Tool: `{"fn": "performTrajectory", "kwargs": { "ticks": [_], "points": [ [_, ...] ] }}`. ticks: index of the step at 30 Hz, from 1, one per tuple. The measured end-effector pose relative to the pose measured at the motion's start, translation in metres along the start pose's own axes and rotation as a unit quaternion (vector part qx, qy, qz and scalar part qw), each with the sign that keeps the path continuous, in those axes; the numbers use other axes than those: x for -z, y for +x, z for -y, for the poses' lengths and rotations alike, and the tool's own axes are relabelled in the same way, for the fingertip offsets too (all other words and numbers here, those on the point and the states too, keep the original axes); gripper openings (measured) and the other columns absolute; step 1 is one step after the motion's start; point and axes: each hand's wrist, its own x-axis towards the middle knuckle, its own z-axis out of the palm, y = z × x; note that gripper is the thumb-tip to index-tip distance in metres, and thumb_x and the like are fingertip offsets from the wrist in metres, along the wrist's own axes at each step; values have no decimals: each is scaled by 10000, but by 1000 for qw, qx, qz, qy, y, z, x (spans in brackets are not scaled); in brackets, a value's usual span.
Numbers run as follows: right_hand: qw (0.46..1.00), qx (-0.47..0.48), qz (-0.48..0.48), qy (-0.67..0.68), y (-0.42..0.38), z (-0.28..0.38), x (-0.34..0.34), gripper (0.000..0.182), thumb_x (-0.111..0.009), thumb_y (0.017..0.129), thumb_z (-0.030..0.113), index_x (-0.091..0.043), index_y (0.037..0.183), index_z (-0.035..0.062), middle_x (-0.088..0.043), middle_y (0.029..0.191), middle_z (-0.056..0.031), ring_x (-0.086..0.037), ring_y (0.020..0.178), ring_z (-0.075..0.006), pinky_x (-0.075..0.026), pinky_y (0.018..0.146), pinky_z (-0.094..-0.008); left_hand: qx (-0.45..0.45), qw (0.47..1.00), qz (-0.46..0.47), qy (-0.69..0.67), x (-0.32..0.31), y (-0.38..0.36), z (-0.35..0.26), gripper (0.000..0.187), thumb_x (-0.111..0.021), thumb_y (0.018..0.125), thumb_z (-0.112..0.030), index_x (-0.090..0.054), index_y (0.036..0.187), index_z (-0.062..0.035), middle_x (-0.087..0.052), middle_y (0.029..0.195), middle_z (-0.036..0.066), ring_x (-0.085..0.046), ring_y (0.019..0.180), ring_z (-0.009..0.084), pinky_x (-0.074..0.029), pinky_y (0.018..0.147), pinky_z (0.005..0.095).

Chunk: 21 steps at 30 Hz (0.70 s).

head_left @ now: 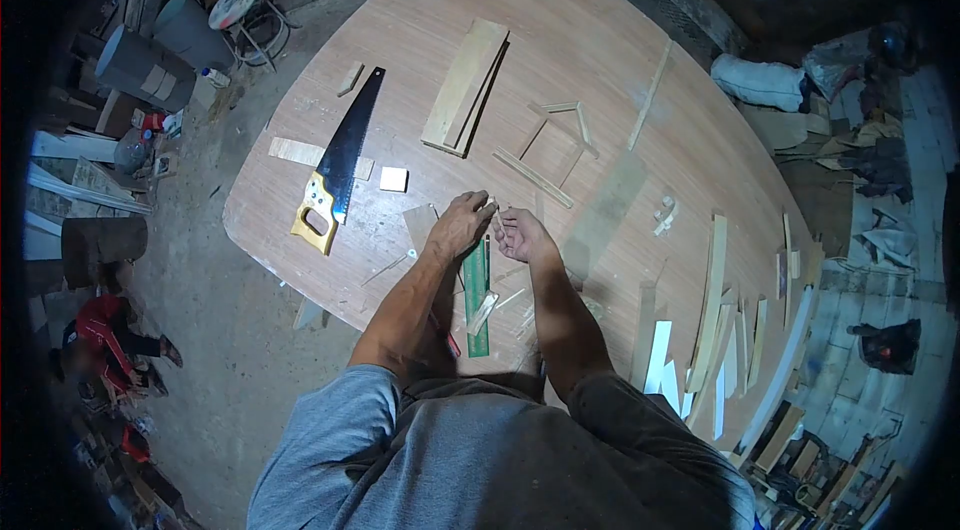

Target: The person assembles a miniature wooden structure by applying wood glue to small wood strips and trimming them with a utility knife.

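Note:
My left hand [460,224] and my right hand [518,235] are close together over the near middle of the table. Their fingers are closed around a small pale piece [496,213], seemingly a thin sliver of wood, mostly covered by the fingertips. Just below the hands lies a green ruler [478,280] with a short wooden strip [483,313] across it. To the left is a handsaw [345,155] with a yellow handle, next to a small square wood block [394,179]. Beyond the hands lies a thin wooden stick [535,178].
Stacked boards [465,90] lie farther back on the large wooden table [410,40]. Thin strips form an angular outline [583,120]. Long wooden slats [712,300] line the right side. A curled shaving [664,214] lies nearby. A person [110,345] sits on the floor at left.

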Motion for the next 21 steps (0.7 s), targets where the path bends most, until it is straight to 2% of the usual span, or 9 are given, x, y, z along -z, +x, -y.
{"fn": "performTrajectory", "kwargs": {
  "ticks": [4,6,10,12,13,15,16,18,21],
  "points": [
    [999,32,1,-31,-5,-1,-3,155,-547,848,238,-602,906,105,-611,734,-39,-572,604,-160,-449,550,-293,13,1000,26,-11,1,1,0,372,-605,790,-96,-599,1157,-40,-547,1174,153,-529,1106,334,-439,962,403],
    [966,156,-137,-155,-5,-7,-10,172,-597,816,225,-640,910,87,-634,729,-50,-626,657,-171,-473,564,-305,1,1000,7,3,-1,0,1,364,-600,801,-110,-595,1159,-44,-543,1183,158,-527,1102,340,-445,950,414],
    [911,253,-175,-275,-8,-16,-20,138,-630,801,157,-645,850,29,-647,731,-65,-633,643,-143,-460,528,-294,-7,1000,-15,-13,-5,2,2,352,-627,778,-86,-599,1125,-30,-560,1150,186,-555,1041,359,-471,896,420],
    [852,312,-251,-337,-7,-21,-24,105,-646,775,122,-668,826,32,-668,715,-100,-661,646,-197,-496,565,-334,2,1000,-21,-8,-5,1,1,349,-626,776,-88,-599,1119,-29,-560,1146,196,-555,1040,363,-476,896,417],
    [852,312,-251,-338,-5,-24,-26,105,-646,775,122,-668,826,32,-668,715,-100,-661,646,-197,-496,565,-334,2,1000,-22,-9,-5,1,0,349,-626,776,-88,-599,1119,-29,-560,1146,196,-555,1040,363,-476,896,417],
    [715,431,-340,-434,-5,-29,-28,108,-640,768,120,-667,833,37,-680,732,-156,-680,693,-273,-516,623,-379,33,999,4,-1,-4,2,-2,335,-588,811,-123,-598,1137,-46,-544,1179,172,-532,1086,341,-459,928,419],
    [714,430,-340,-435,-6,-32,-29,108,-640,768,120,-667,833,37,-680,732,-156,-680,693,-273,-516,623,-379,33,999,4,-2,-4,2,-4,335,-588,811,-123,-598,1137,-46,-544,1179,172,-532,1086,341,-459,928,419],
    [691,476,-335,-429,-8,-35,-33,121,-642,769,130,-654,835,30,-668,777,-198,-665,724,-357,-514,653,-424,33,999,-2,7,-2,1,-6,336,-579,810,-124,-601,1133,-33,-548,1173,168,-537,1073,332,-465,920,410],
    [657,497,-352,-443,-15,-38,-39,154,-647,766,143,-650,801,-7,-636,808,-245,-628,769,-408,-507,708,-453,33,999,-20,15,-2,0,-8,333,-563,811,-125,-606,1126,-25,-554,1159,162,-542,1062,322,-469,918,400]
  ]
}}
